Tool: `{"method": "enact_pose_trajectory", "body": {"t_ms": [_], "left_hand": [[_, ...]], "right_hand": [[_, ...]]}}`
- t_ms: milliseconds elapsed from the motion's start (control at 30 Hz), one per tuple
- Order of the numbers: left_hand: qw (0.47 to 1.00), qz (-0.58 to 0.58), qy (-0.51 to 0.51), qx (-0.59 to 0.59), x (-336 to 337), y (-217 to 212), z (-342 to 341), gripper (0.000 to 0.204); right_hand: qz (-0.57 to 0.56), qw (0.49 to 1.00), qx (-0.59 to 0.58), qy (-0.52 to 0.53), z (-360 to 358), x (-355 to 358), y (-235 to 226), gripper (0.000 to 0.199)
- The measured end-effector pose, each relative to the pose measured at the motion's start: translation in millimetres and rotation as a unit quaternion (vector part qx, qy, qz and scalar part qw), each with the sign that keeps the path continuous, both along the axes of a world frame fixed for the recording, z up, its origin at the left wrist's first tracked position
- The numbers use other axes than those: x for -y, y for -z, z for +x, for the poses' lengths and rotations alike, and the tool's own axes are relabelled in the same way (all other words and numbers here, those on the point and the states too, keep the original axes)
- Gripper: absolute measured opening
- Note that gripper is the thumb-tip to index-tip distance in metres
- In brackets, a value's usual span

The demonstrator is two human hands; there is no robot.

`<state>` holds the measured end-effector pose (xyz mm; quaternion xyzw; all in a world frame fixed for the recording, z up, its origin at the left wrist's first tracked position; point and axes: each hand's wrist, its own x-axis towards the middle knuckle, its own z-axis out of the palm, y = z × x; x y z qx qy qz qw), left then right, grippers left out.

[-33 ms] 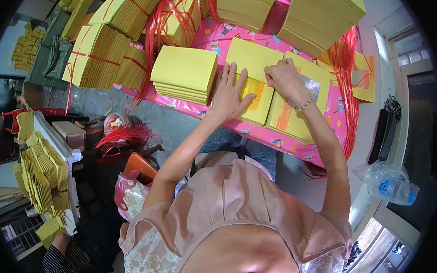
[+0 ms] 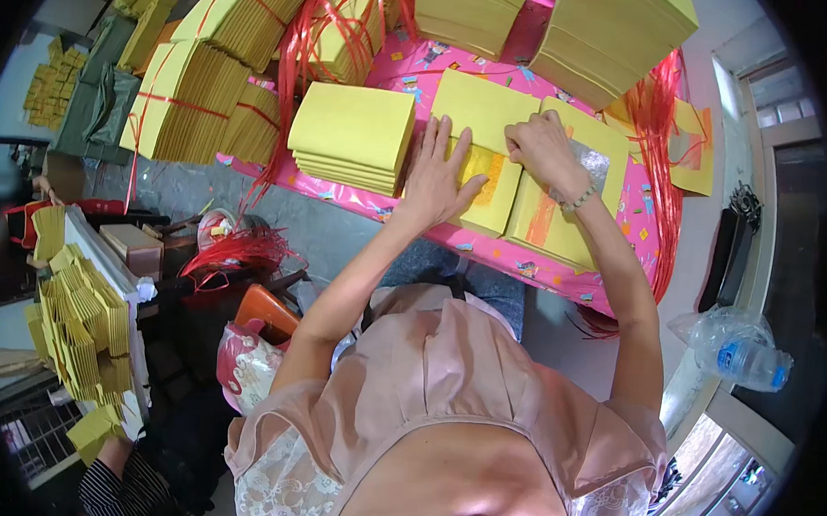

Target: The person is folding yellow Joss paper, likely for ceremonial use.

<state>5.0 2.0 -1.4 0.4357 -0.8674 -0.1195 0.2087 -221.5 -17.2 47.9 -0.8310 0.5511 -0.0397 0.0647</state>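
My left hand (image 2: 435, 181) lies with fingers spread on the left edge of a yellow paper sheet (image 2: 494, 105) that has a gold-orange patch. On the sheet's right side, my right hand (image 2: 545, 151) is curled into a fist, its fingertips hidden underneath; I cannot see whether they pinch anything. Partly under the right forearm, a stack of yellow paper (image 2: 608, 137) shows a silver patch and an orange stripe. Beside my left hand sits a pile of folded yellow paper (image 2: 350, 126).
A pink patterned cloth (image 2: 342, 192) covers the table. Tall yellow paper stacks (image 2: 617, 45) and tied bundles (image 2: 185, 100) stand behind and left. Red plastic strips (image 2: 658, 121) hang at the right. A plastic bottle (image 2: 746, 362) lies right; a person's striped sleeve (image 2: 122, 490) shows lower left.
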Motion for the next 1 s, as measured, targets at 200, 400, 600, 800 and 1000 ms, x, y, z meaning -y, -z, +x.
{"method": "enact_pose_trajectory", "body": {"t_ms": [200,400,600,800,1000], "left_hand": [[1.000,-0.004,0.006,-0.023,0.5,2.9,-3.2,0.076],[0.998,0.029,0.010,-0.048,2.3,4.6,-0.9,0.078],[0.991,0.008,-0.023,-0.133,1.0,-6.5,-6.3,0.068],[0.970,-0.055,-0.058,-0.229,-9.0,-19.7,-24.6,0.052],[0.694,0.390,-0.119,-0.593,23.3,-26.4,-62.3,0.047]], "right_hand": [[0.021,1.000,-0.007,0.007,-1.2,-0.9,-6.7,0.020],[-0.061,0.998,-0.003,-0.028,14.4,-1.3,-15.0,0.031],[-0.119,0.988,-0.058,-0.080,14.0,-0.9,-1.0,0.022],[-0.207,0.978,-0.020,-0.013,15.6,-14.8,-7.1,0.017],[-0.240,0.971,-0.021,-0.007,23.4,-28.6,-15.0,0.018]]}}
